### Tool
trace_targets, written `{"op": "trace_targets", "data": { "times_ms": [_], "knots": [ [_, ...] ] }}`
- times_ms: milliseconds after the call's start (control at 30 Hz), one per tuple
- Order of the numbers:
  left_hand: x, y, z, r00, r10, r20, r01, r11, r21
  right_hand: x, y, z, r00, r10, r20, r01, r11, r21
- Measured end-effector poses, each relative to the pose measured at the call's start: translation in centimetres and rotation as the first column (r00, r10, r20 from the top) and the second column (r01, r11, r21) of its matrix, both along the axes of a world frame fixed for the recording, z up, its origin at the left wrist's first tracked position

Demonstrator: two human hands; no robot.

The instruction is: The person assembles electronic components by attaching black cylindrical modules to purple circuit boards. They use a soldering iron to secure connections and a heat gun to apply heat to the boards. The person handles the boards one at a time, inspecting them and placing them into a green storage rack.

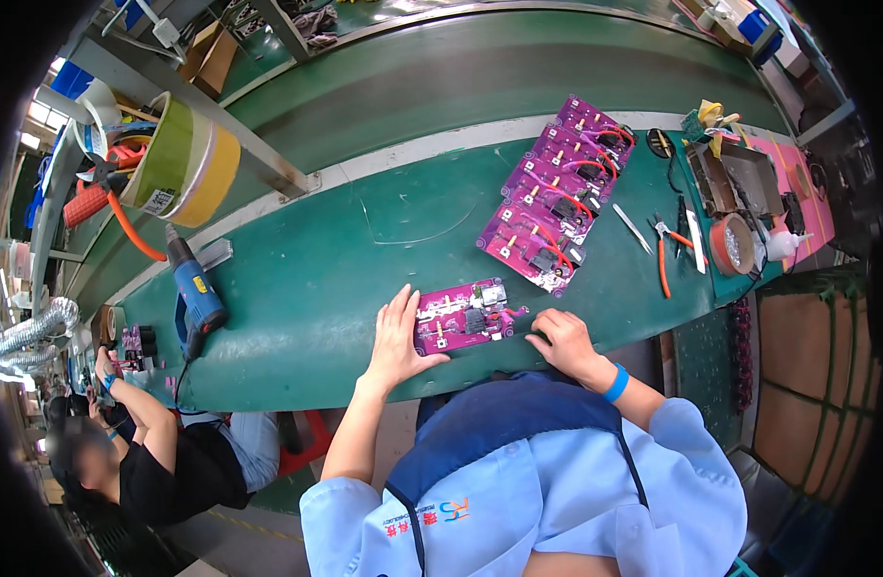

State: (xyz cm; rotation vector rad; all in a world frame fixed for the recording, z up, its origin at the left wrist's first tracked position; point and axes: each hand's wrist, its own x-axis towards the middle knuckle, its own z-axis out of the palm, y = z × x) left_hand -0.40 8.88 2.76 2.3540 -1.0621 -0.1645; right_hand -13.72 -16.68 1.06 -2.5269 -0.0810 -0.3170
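Note:
A purple circuit board (451,329) lies flat on the green bench in front of me, with black parts and a short red lead at its right end. My left hand (395,332) rests against the board's left edge, fingers stretched out and thumb along the near corner. Just right of the board, my right hand (566,341) has its fingers curled, thumb close to the index finger; whatever may be between them is hidden. Beyond lies a larger panel of joined purple boards (547,197) with several red wires.
Right of the panel are tweezers (633,229), orange-handled cutters (663,255) and a round tin (731,245). A blue electric tool (197,288) lies at left, below a yellow-green bucket (186,163) of tools. A co-worker (172,442) sits at lower left.

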Motion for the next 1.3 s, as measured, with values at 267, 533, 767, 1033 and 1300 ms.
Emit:
{"op": "trace_targets", "data": {
  "times_ms": [267, 533, 767, 1033, 1300],
  "knots": [
    [0.3, 0.1, -0.1, 0.998, 0.005, -0.058, -0.006, 1.000, -0.013, 1.5, 2.3, 2.3, 0.992, -0.086, 0.097, 0.065, 0.977, 0.203],
    [-0.3, 0.3, 0.5, 0.978, 0.070, -0.199, -0.077, 0.996, -0.032, 3.3, 4.7, 3.4, 0.960, 0.207, 0.189, -0.216, 0.976, 0.027],
    [-1.6, 2.2, 2.2, 0.880, 0.104, -0.463, -0.088, 0.994, 0.057, 5.9, 6.0, 5.3, 0.898, 0.440, -0.012, -0.421, 0.852, -0.310],
    [-0.5, 2.7, 1.1, 0.860, 0.032, -0.509, -0.068, 0.996, -0.052, 10.7, 4.8, 3.5, 0.840, 0.520, -0.156, -0.531, 0.846, -0.041],
    [-0.5, 2.6, 2.6, 0.785, -0.023, -0.620, -0.187, 0.944, -0.272, 12.4, 3.4, 5.7, 0.593, 0.605, -0.531, -0.422, 0.795, 0.436]
  ]
}}
